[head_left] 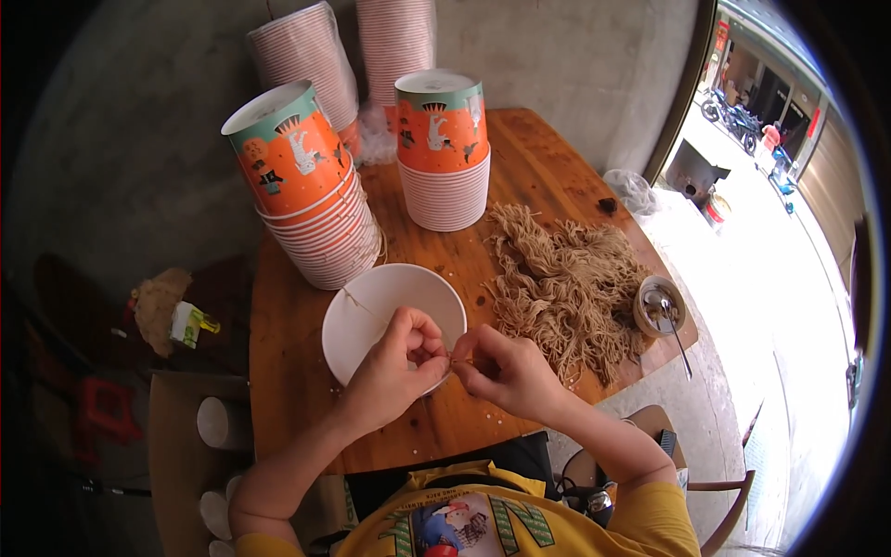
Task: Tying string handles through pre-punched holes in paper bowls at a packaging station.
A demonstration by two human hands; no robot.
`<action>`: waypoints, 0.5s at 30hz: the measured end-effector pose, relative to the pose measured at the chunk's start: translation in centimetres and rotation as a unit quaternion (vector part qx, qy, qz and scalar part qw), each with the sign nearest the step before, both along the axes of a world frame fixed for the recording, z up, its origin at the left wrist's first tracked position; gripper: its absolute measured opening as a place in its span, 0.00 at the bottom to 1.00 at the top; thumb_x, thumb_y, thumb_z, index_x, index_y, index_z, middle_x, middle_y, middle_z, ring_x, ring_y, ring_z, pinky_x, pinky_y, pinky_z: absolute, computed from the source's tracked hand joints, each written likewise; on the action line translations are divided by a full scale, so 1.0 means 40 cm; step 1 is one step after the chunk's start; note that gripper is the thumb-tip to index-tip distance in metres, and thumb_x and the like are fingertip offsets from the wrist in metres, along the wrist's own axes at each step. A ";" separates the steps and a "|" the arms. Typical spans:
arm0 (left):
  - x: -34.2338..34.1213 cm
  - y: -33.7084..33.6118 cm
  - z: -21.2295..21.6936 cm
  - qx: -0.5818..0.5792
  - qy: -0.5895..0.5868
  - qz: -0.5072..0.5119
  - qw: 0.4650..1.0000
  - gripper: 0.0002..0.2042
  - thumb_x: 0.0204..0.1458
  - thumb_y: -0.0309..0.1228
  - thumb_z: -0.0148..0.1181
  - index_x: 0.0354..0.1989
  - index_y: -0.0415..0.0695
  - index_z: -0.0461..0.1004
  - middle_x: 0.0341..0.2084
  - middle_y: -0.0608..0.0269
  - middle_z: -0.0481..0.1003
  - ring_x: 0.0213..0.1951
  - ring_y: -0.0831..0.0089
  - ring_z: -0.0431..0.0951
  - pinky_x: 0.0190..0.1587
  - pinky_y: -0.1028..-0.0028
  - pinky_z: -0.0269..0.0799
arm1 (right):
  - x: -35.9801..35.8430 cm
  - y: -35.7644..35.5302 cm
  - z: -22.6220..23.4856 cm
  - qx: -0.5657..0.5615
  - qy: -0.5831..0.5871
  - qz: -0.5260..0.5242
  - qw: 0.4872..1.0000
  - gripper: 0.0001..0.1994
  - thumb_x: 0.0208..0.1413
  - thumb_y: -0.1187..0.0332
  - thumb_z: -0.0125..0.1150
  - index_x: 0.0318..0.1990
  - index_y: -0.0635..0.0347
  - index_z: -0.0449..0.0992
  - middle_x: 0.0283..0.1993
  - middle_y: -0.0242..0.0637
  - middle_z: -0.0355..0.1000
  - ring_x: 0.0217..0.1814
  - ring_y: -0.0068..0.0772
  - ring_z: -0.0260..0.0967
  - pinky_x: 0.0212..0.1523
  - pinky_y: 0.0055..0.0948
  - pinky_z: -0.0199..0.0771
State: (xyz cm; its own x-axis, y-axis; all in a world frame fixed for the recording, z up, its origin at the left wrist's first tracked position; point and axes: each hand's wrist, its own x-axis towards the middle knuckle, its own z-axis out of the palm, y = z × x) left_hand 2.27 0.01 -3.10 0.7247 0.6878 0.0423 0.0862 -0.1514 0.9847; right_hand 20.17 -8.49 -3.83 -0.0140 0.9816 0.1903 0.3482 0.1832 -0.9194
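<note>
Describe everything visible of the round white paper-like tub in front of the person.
The round white paper-like tub shows a smooth, plain interior and circular rim. It sits mouth-up on the brown wooden table, before a stack of orange-and-green printed tubs. A thin tan strand crosses its far-left rim; the left grip hides its near right part, contact unclear.

Round white tub [408,290], mouth up; thin tan string [357,303] across it.

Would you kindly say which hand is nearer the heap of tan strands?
Right: the right hand is by the near-left edge of the tan strands; the left hand is farther left, overlapping the white bowl in view.
</note>
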 end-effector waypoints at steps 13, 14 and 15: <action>-0.004 0.006 -0.004 -0.049 0.009 -0.004 0.999 0.14 0.55 0.21 0.57 0.46 0.40 0.59 0.35 0.62 0.71 0.37 0.80 0.72 0.42 0.78 0.70 | 0.000 -0.007 -0.009 0.038 -0.091 -0.026 0.995 0.09 0.55 0.67 0.63 0.41 0.58 0.72 0.22 0.37 0.71 0.21 0.32 0.70 0.24 0.30 0.70; -0.005 0.008 -0.005 -0.055 0.009 -0.005 0.998 0.14 0.55 0.21 0.57 0.46 0.40 0.60 0.35 0.62 0.71 0.38 0.80 0.72 0.42 0.77 0.70 | -0.001 -0.006 -0.013 0.039 -0.091 -0.026 0.995 0.09 0.55 0.67 0.63 0.41 0.58 0.72 0.22 0.37 0.71 0.21 0.32 0.70 0.24 0.30 0.70; -0.005 0.009 -0.006 -0.061 0.009 -0.005 0.998 0.14 0.55 0.22 0.57 0.46 0.40 0.60 0.36 0.62 0.72 0.38 0.80 0.72 0.42 0.77 0.70 | -0.003 -0.004 -0.018 0.040 -0.086 -0.031 0.995 0.09 0.55 0.67 0.63 0.41 0.58 0.72 0.23 0.37 0.72 0.22 0.34 0.72 0.24 0.30 0.71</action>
